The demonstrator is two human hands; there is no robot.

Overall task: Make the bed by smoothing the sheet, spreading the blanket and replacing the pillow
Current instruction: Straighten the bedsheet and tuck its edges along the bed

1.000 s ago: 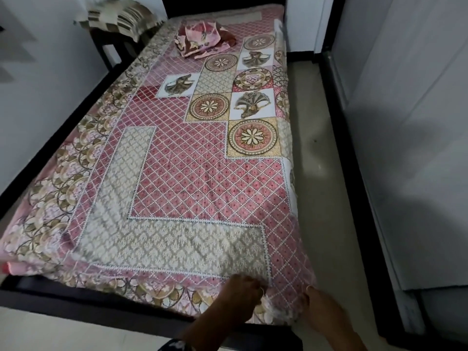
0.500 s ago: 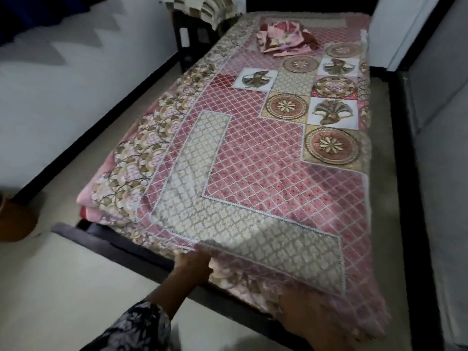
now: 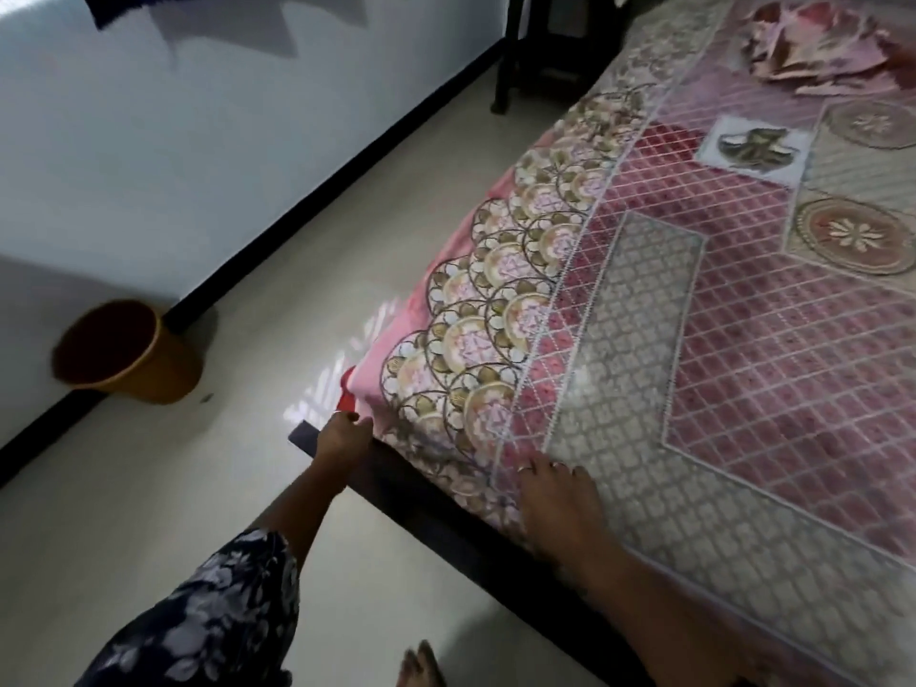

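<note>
Head view: left hand (image 3: 344, 433) at sheet (image 3: 694, 339) corner; floor (image 3: 248, 438) alongside open.

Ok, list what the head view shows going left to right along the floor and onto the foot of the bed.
Brown bin by the wall → left hand at the corner of the bedsheet → right hand flat on the sheet → folded pink cloth, far up the bed.

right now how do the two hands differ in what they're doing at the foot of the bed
The left hand reaches out to the bed's corner and pinches the sheet's pink edge; the right hand lies nearer, flat on the patterned top. The left arm wears a floral sleeve; the right forearm is bare. Both touch the sheet.
</note>
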